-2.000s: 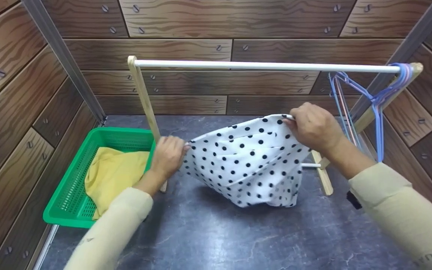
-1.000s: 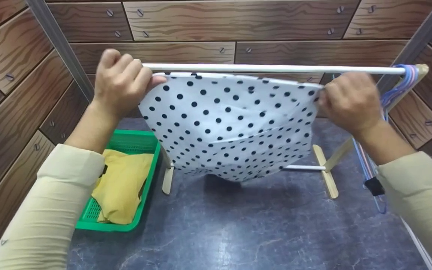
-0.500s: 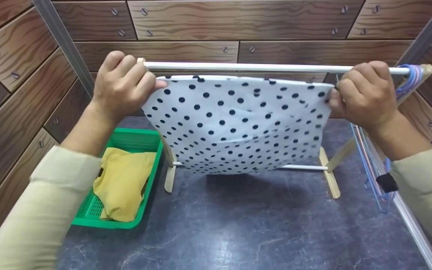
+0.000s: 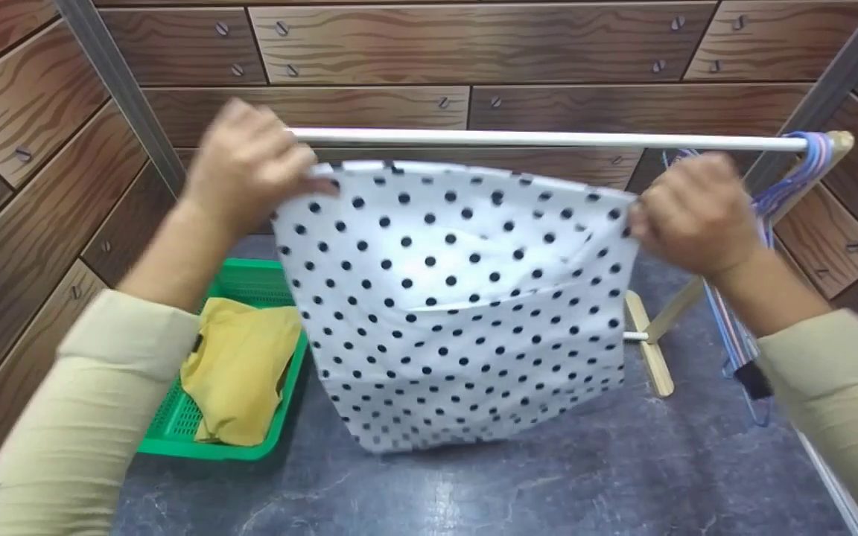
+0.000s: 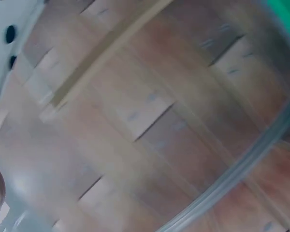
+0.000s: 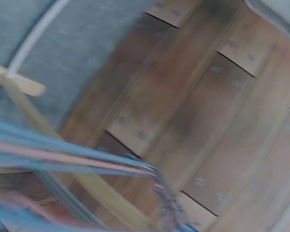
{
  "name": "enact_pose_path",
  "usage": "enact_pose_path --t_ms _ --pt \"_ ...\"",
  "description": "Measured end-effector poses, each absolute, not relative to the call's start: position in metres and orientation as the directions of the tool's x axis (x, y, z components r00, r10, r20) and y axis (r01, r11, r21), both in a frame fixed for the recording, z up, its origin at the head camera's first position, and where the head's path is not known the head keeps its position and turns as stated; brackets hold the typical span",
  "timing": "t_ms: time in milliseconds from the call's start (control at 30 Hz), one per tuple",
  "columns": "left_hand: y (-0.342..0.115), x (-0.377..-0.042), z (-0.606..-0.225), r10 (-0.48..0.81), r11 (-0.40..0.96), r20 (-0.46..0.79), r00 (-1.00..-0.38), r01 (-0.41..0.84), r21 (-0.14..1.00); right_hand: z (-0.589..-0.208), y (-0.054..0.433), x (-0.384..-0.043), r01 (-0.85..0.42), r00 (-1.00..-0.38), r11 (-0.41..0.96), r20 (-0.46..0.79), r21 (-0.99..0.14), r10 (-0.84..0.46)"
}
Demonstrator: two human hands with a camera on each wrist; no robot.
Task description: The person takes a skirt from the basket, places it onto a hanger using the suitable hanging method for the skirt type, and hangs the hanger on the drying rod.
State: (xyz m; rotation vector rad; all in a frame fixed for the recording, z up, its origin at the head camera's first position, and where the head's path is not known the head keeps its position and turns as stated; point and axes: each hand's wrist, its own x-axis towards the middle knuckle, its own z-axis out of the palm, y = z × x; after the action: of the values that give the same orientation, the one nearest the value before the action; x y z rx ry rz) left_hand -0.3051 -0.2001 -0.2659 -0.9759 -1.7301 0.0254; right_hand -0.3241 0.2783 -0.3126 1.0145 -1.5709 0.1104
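A white cloth with black polka dots (image 4: pixel 466 298) hangs spread out between my two hands, in front of the rack. My left hand (image 4: pixel 246 164) pinches its upper left corner, thumb along the top edge. The upper right corner is gripped by my right hand (image 4: pixel 697 216), lower than the left, so the top edge slopes down to the right. Both hands look blurred in the head view. Only a strip of the cloth (image 5: pixel 9 34) shows at the left wrist view's edge, and a small corner of the cloth (image 6: pixel 280 12) in the right wrist view.
Behind the cloth runs a white rail (image 4: pixel 533 139) on wooden legs. Blue and pink hangers (image 4: pixel 794 171) hang bunched at its right end. At left a green basket (image 4: pixel 235 450) holds a yellow cloth (image 4: pixel 239 372). Wood-patterned walls (image 4: pixel 474 45) enclose the grey marbled floor (image 4: pixel 548 484).
Both hands have risen from lower down and stretched the polka-dot cloth out. Since half a second ago, its lower edge has swung down and toward me, and the right hand has moved left and down.
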Motion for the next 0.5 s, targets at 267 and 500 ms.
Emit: enact_pose_path --t_ms 267,500 --pt "-0.198 -0.326 -0.339 0.768 0.629 0.549 -0.328 0.546 -0.553 -0.375 0.294 -0.339 -0.619 -0.126 0.606 0.698 0.5 -0.705" --pt "-0.206 -0.327 -0.385 0.788 0.596 0.553 -0.272 0.562 -0.573 -0.412 0.3 -0.341 -0.659 -0.113 0.52 0.613 0.543 -0.782"
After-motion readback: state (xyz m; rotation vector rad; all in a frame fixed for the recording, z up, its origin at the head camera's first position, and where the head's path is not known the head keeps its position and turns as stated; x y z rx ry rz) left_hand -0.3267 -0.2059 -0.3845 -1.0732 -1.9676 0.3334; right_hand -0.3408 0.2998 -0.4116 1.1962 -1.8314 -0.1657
